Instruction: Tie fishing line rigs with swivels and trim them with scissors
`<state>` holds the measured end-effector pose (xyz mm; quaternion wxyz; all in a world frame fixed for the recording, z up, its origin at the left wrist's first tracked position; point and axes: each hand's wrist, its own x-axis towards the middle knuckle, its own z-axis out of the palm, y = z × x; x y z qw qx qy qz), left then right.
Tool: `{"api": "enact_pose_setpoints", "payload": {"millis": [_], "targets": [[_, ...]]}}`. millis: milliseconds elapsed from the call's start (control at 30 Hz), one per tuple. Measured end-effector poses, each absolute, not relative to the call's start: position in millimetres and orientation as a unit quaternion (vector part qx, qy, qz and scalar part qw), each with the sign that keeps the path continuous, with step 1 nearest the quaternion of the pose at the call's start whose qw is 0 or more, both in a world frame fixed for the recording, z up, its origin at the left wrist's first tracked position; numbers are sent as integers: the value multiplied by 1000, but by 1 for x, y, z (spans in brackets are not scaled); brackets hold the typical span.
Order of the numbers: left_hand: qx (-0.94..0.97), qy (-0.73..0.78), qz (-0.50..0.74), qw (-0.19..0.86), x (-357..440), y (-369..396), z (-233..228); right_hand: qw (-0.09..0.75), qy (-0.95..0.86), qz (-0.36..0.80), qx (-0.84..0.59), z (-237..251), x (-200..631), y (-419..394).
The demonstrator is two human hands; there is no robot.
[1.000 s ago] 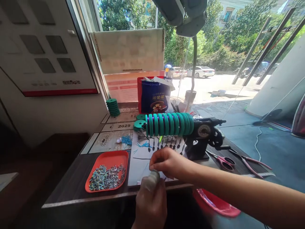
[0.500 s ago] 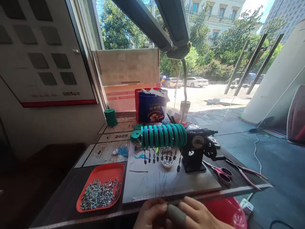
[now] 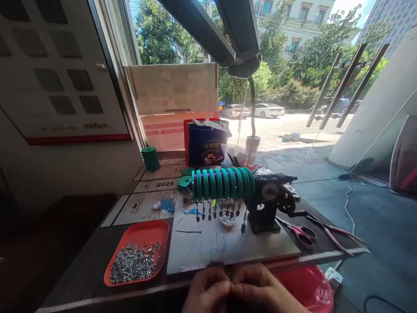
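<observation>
My left hand (image 3: 209, 290) and my right hand (image 3: 257, 284) meet at the front edge of the table, fingertips pinched together. Whatever lies between them is hidden or too small to name. Beyond them stands a black hand-cranked winder (image 3: 269, 204), carrying a row of green ring-shaped spools (image 3: 224, 183). Several short lines with small dark weights hang below the spools. A small round dish (image 3: 228, 219) of silvery beads sits under them on a pale board (image 3: 195, 256). To the left, an orange tray (image 3: 146, 228) holds a heap of small metal pieces.
Pink-handled scissors (image 3: 301, 234) and pliers (image 3: 335, 237) lie right of the winder. Blue scraps (image 3: 167, 205) and a stack of green spools (image 3: 150, 158) are at the left back. A lamp (image 3: 244, 65) overhangs the table. A red bag (image 3: 309, 289) is below the right edge.
My right hand has turned and its fingers have curled in, bringing its fingertips against those of my left hand. The dark band on a right finger no longer shows.
</observation>
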<state>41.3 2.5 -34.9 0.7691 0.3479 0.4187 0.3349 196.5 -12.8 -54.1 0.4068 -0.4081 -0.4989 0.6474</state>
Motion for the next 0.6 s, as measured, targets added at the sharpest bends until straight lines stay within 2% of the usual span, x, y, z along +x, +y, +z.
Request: {"api": "enact_pose_setpoints", "payload": {"millis": [67,133,233,333,433,600], "targets": [[484,469,370,640,42,1,-29,407,-480,658,-414,-52,198,-19],[588,495,392,505,43,-1,-23,434,-572,552,-425,-46,198,-27],[662,494,364,430,47,-7,-18,446,-712,361,-404,-36,199,-37],[656,496,363,438,50,-10,-19,439,-756,288,-391,-33,198,-41],[602,509,377,486,51,-11,-24,438,-759,275,-395,-38,200,-42],[527,501,336,598,50,-6,-29,433,-692,387,-429,-43,211,-40]]}}
